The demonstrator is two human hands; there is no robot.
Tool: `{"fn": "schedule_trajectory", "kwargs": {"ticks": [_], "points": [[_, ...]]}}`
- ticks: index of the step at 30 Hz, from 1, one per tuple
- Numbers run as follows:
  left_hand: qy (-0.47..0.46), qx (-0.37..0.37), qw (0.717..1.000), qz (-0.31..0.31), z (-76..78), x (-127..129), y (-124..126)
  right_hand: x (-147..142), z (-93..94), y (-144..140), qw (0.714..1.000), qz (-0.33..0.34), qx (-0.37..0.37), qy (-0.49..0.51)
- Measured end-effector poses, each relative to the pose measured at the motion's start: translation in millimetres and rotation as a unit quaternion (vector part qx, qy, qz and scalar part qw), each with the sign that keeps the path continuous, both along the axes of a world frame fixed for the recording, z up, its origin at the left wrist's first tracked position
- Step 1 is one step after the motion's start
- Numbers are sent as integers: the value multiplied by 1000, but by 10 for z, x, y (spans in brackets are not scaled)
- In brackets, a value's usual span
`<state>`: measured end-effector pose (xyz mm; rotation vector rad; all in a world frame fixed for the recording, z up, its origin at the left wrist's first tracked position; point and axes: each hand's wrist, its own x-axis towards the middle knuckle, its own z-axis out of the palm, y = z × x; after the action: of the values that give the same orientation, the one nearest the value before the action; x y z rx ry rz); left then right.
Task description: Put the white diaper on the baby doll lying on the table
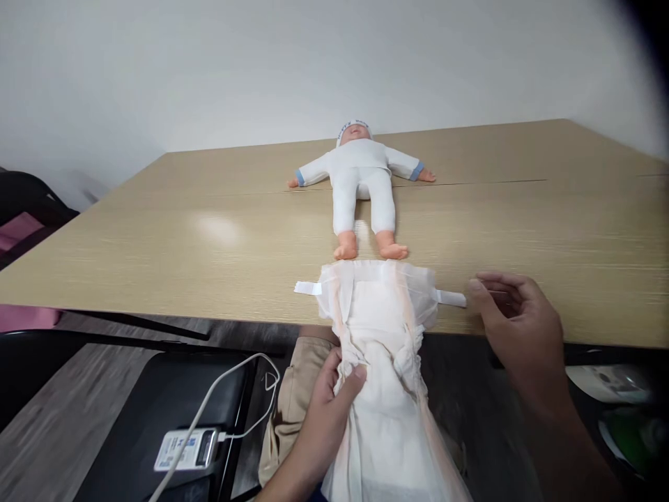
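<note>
While the left hand [329,411] gripped the diaper [381,307] by its left side, thumb on top and fingers curled beneath, the right hand [523,331] hung just beside the outer end of the right tab [450,298]. Its thumb and forefinger were close together (whether they touched the tab, I could not tell), and nothing else showed in that grip. The tab pointed right, towards those fingertips, so the right hand was much the nearer; the left tab [308,287] stuck out opposite, beyond the left hand. Lengthwise the diaper ran near to far, its far end spread on the table [130,230], its near part over the trousers [300,390]. Nothing stood between the right hand and its tab. Just past the diaper's far end were the feet of the doll [360,160], face up, arms spread. At near left, a device [182,448] with a cable [261,355] lay on a chair [130,418].
</note>
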<state>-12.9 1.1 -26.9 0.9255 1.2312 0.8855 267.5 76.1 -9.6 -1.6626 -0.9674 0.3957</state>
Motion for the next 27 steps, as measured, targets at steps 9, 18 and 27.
{"fn": "schedule_trajectory", "kwargs": {"ticks": [9,18,27], "points": [[-11,1,1000,-5,-39,4,-5,-780,168,-52,890,333,75,-300],[331,294,893,-78,441,-445,245,-905,-14,324,812,449,-6,-374],[644,432,624,-100,660,-431,2391,-916,-31,360,813,431,-9,-391]]}}
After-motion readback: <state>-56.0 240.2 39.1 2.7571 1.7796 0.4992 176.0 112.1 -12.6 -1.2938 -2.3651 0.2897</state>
